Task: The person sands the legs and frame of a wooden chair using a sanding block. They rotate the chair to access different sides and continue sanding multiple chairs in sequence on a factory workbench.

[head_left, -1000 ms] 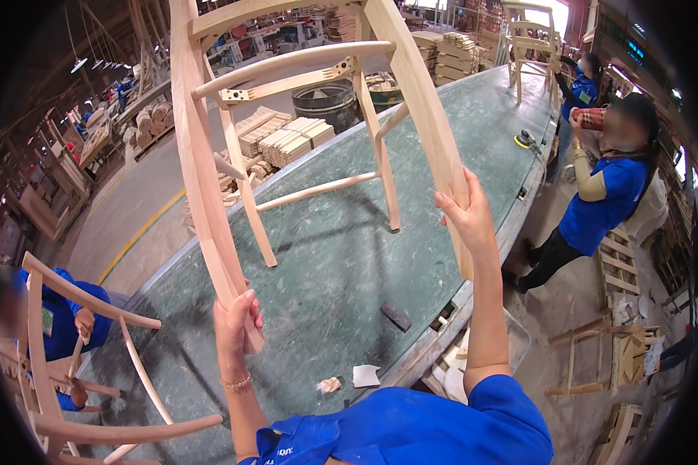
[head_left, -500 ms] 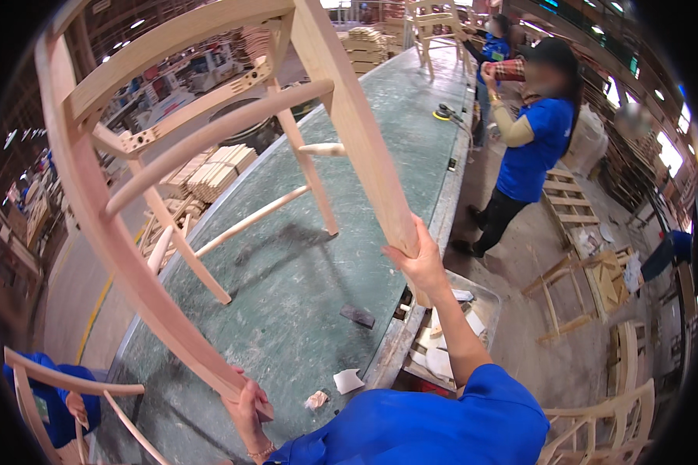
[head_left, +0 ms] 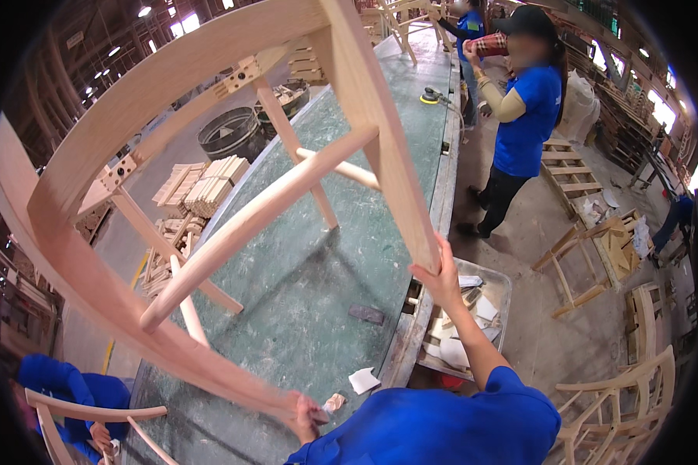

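Fingers, head view: left hand (head_left: 306, 418) and right hand (head_left: 440, 280) each wrap a post end of the pale wooden chair frame (head_left: 260, 227), which stands partly over the green worktop (head_left: 287, 341), more aslant than a second ago, its turning seemingly under way.

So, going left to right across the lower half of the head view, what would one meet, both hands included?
Lower-left chair, left hand, crumpled scrap, white sheet, right hand, lower-right chair.

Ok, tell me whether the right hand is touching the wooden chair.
Touching: the head view shows the right hand clasping a post end of the wooden chair.
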Motion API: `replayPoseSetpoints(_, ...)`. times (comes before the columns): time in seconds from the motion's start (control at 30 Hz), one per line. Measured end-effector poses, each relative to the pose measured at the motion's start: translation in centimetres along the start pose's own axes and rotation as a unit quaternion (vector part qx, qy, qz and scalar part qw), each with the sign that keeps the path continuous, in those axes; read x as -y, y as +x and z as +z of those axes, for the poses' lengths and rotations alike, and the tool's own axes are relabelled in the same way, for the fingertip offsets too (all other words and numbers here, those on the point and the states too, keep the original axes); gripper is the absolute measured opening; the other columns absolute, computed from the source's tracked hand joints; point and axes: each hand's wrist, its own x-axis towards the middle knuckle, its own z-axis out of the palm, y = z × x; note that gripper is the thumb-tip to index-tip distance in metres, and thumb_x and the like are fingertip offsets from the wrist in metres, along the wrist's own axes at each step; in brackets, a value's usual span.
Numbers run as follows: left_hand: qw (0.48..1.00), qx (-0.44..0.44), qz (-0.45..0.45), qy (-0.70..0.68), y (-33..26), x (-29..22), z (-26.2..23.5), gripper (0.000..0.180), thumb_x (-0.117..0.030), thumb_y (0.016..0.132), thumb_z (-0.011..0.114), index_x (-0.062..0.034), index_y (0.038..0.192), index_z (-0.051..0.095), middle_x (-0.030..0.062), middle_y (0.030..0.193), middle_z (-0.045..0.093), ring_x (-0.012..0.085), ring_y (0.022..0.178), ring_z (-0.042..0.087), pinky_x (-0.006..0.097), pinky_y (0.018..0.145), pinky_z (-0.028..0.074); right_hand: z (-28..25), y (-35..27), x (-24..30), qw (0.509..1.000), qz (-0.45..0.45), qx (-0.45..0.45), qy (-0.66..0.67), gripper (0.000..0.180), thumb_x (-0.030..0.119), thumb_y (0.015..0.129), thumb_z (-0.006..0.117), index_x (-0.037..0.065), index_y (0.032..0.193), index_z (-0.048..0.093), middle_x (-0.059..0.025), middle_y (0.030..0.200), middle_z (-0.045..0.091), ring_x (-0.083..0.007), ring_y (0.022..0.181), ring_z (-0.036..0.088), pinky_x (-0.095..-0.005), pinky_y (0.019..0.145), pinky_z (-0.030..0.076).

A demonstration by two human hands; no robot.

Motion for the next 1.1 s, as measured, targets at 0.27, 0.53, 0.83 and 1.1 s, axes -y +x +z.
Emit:
replayPoseSetpoints(0.27, 0.987, 0.095, 0.089, 0.093, 10.6, 2.9, 12.3, 0.026, -0.023, 0.088, 0.060, -0.0058, 0.071, 0.050, 0.0010, 0.060, 0.048, 0.0114, 0.052, 0.044, 0.028, 0.051, 0.036, -1.8, -4.2, -5.2, 0.977, 0.009, -0.021, -0.210, 0.080, 0.022, 0.076, 0.077, 0.002, 0.141, 0.035, -0.0183, 0.121, 0.056, -0.0287, 0.108, 0.058, -0.0398, 0.092, 0.046)
replayPoseSetpoints(0.53, 0.924, 0.116, 0.240, 0.274, 27.2, 5.3, 27.4, 0.065, -0.043, 0.081, 0.072, 0.0036, 0.120, 0.047, 0.0185, 0.105, 0.055, 0.0257, 0.089, 0.058, 0.038, 0.077, 0.047, -4.3, -10.7, -6.9, 0.964, 0.145, 0.141, -0.173, 0.060, 0.017, 0.081, 0.071, 0.008, 0.135, 0.047, -0.0085, 0.094, 0.067, -0.0166, 0.073, 0.065, -0.0297, 0.067, 0.051)
replayPoseSetpoints(0.83, 0.948, 0.273, -0.061, 0.153, 23.4, 6.6, 22.0, 0.056, -0.037, 0.089, 0.063, -0.0055, 0.131, 0.045, 0.0086, 0.105, 0.066, 0.0162, 0.095, 0.063, 0.030, 0.080, 0.048, -4.3, -12.1, -9.1, 0.951, 0.115, 0.180, -0.223, 0.037, 0.018, 0.084, 0.067, 0.009, 0.120, 0.060, -0.0116, 0.088, 0.069, -0.0226, 0.073, 0.067, -0.0342, 0.070, 0.052)
replayPoseSetpoints(1.1, 0.978, -0.020, -0.183, 0.095, 7.8, 9.6, -1.9, 0.027, -0.030, 0.091, 0.061, -0.0092, 0.108, 0.060, 0.0038, 0.087, 0.067, 0.0083, 0.067, 0.060, 0.022, 0.057, 0.048, 2.1, -8.3, -9.4, 0.938, 0.076, 0.305, -0.146, 0.028, 0.014, 0.089, 0.058, 0.004, 0.116, 0.063, -0.0161, 0.099, 0.069, -0.0237, 0.089, 0.068, -0.0324, 0.078, 0.051)
